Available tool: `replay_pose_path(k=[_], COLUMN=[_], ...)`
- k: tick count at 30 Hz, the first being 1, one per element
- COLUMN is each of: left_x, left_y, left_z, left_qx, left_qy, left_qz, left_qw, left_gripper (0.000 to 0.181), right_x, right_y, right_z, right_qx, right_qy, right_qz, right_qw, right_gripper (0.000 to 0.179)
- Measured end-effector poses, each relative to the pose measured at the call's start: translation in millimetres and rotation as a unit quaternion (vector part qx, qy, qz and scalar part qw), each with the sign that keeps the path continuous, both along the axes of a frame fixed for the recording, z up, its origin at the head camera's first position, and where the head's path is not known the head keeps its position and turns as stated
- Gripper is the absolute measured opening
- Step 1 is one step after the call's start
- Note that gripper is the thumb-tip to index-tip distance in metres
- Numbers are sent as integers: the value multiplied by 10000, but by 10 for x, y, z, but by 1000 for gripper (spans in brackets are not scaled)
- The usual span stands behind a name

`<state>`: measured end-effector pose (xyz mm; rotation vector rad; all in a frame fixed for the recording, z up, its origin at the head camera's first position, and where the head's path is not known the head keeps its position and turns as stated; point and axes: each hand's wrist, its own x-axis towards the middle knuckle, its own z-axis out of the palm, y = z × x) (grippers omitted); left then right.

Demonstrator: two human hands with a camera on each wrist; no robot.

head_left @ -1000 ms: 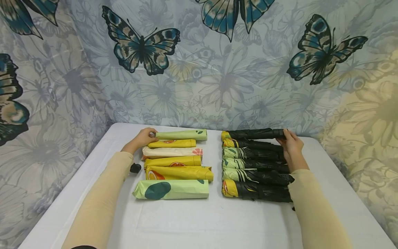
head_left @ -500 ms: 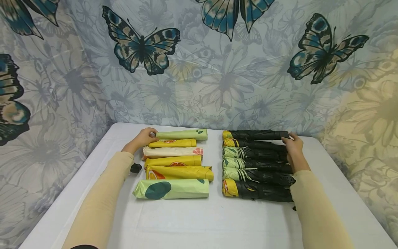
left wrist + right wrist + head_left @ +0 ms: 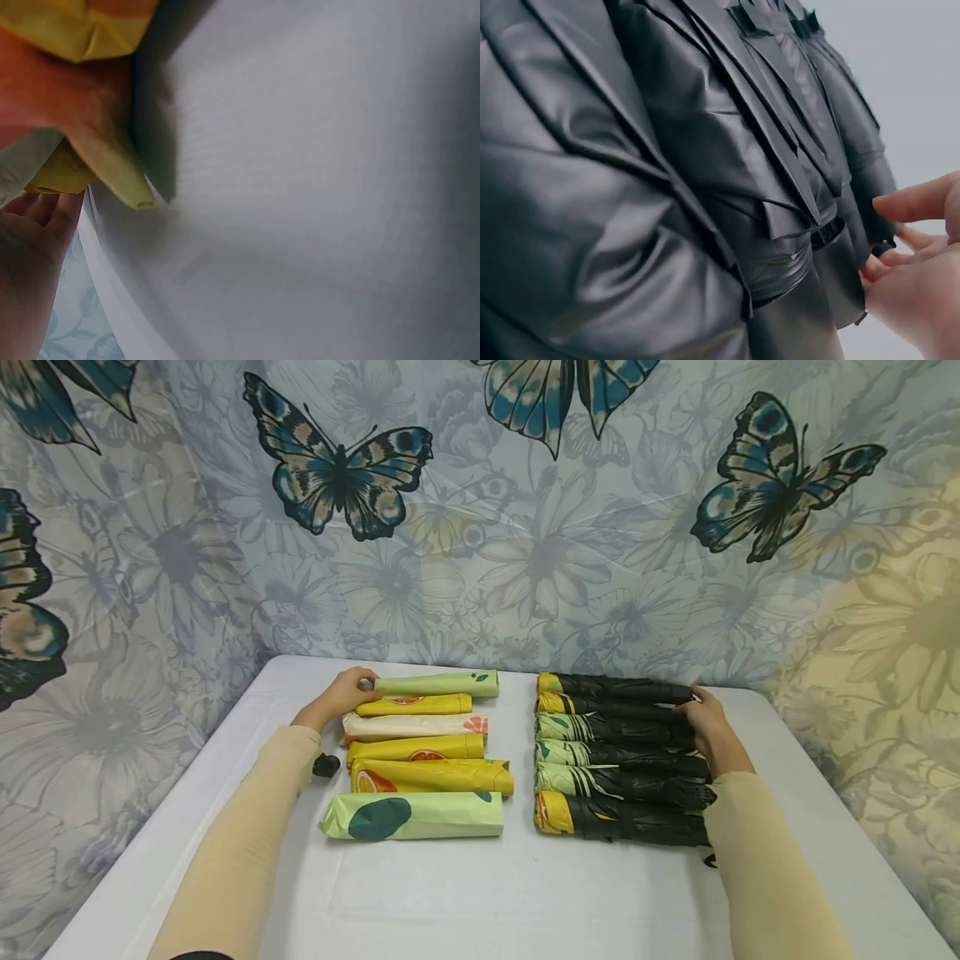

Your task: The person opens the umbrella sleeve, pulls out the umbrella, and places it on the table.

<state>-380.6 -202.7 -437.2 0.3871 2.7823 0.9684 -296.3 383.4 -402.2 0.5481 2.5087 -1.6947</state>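
In the head view, my left hand (image 3: 343, 692) is at the left end of a pale green rolled umbrella sleeve (image 3: 438, 684), its fingertips bent over that end. The left wrist view shows my fingers partly hidden behind a yellow sleeve (image 3: 64, 171). My right hand (image 3: 708, 718) is at the right end of the farthest folded black umbrella (image 3: 615, 687), which has a yellow tip. In the right wrist view, the thumb and fingers of my right hand (image 3: 922, 262) lie on either side of the end of a black umbrella (image 3: 855, 135).
Below the green sleeve lie yellow sleeves (image 3: 431, 777), a cream one (image 3: 416, 727) and a larger green one (image 3: 420, 817). Several black umbrellas (image 3: 637, 829) form the right column. A small black object (image 3: 326, 766) sits by my left sleeve on the white table (image 3: 525, 902).
My right hand has shifted slightly down and right along the far umbrella, whose right end now tilts lower. My left hand has stayed in place.
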Motion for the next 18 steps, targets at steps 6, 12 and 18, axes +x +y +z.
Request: replay_pose_path(k=[6,12,18], left_x=[9,9,-6], left_y=[-5,-4,-28], left_z=[-2,10,7], left_qx=[13,3,235], left_qy=[-28,-65,-225], left_qz=[7,43,87], left_qw=[10000,10000,9994], left_gripper=[37,39,44], right_x=[4,0,12], right_y=[-4,-14,-6], right_z=[5,-6,-17], right_qx=[60,158,269], right_qy=[-51,-8,4], right_qz=[67,35,106], right_qw=[9999,9999,9996], right_gripper=[77,75,72])
